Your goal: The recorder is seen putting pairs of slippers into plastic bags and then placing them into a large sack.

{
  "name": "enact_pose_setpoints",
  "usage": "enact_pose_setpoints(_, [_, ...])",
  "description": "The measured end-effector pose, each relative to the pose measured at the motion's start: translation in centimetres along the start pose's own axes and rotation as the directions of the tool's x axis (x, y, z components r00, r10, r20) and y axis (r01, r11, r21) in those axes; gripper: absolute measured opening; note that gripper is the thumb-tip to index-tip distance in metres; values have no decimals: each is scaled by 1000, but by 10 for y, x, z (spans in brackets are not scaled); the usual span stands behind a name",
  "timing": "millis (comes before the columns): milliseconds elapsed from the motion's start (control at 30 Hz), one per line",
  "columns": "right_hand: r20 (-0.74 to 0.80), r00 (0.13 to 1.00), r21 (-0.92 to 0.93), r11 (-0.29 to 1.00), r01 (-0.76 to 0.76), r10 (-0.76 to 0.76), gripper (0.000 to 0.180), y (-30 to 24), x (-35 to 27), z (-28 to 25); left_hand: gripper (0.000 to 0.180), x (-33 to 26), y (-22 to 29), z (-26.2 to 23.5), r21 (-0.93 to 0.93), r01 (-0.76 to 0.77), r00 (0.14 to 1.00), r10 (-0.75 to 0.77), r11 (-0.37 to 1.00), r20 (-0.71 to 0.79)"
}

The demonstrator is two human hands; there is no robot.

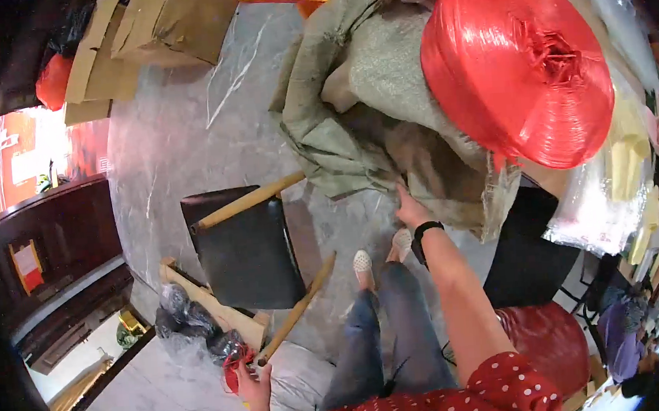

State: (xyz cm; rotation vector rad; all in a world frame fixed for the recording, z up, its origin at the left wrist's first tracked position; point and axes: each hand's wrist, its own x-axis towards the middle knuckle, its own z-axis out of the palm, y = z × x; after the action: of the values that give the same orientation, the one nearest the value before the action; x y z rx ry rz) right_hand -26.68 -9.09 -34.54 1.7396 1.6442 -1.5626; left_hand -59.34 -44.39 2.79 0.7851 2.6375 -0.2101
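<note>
My right hand (412, 210) is closed at the lower edge of a grey-green woven sack (340, 143), which lies crumpled and partly folded open. A dark band circles that wrist. Down at the lower left, my left hand (255, 390) has its thumb and finger apart. It is beside red plastic (235, 367) and just below the end of a wooden armrest (298, 308). The armrest belongs to a chair with a black seat (245, 249). A big roll of shiny red plastic twine (514, 63) covers the sack's right side.
Cardboard boxes (172, 25) stand at the upper left. Dark wrapped bundles (192, 318) lie beside a wooden board (214, 305). Clear plastic packages (600, 202) and a dark red round seat (545, 343) are to my right. The floor (180, 139) is grey marble.
</note>
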Motion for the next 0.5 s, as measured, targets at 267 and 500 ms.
enact_pose_setpoints(267, [-142, 979, -130, 984, 125, -143, 67, -21, -39, 40, 36, 10, -20, 25, -495, 376, 910, -212, 783, 356])
enact_pose_setpoints(500, [-414, 698, -235, 810, 538, -584, 32, -88, -214, 31, 35, 18, -24, 26, -377, 215, 946, -97, 901, 310])
